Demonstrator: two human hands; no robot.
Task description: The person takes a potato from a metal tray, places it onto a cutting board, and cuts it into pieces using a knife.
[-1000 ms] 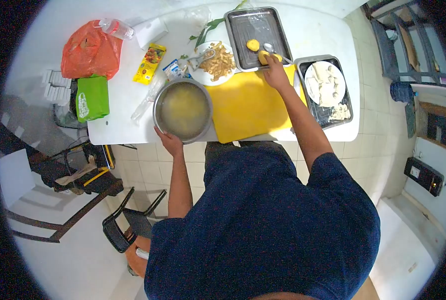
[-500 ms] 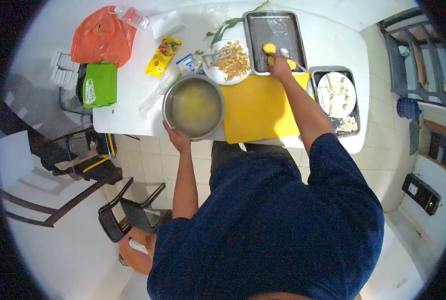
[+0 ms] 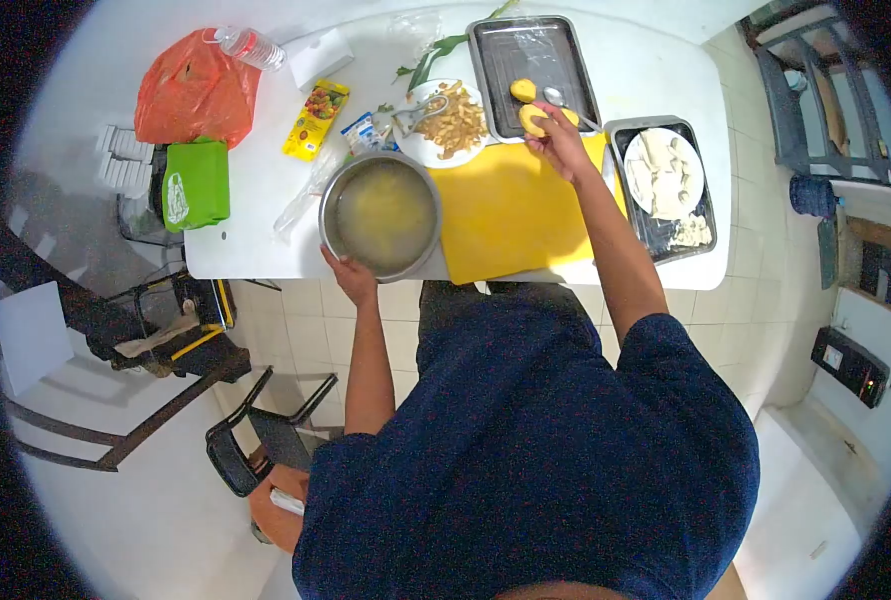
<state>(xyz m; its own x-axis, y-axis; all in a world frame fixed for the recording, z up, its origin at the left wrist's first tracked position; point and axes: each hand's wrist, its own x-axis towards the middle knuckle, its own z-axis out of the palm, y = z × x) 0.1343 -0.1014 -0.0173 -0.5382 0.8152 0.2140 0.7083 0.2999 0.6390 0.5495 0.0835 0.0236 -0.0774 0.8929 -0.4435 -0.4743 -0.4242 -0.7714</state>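
Observation:
My left hand [image 3: 354,278] grips the near rim of a large steel bowl [image 3: 329,225] holding cloudy water with a blurred yellowish mass. My right hand [image 3: 563,148] is closed around a peeled yellow potato [image 3: 534,122], raised over the near edge of a dark baking tray [image 3: 482,75]. Another peeled potato [image 3: 523,90] lies in that tray beside a metal spoon [image 3: 556,97]. Below my right hand is a yellow cutting board [image 3: 511,215]. Behind the bowl stands a white plate [image 3: 418,153] with brown peelings [image 3: 456,125] and a peeler [image 3: 428,105].
At right, a second dark tray [image 3: 656,240] holds a plate of pale pieces [image 3: 666,175]; a knife [image 3: 610,165] lies beside it. On the left are a yellow packet [image 3: 316,120], an orange bag [image 3: 201,90], a green bag [image 3: 198,185] and a bottle [image 3: 251,47].
My right hand has lifted a potato from the tray and drawn it back towards the cutting board. My left hand stays on the bowl's rim. The view has shifted slightly.

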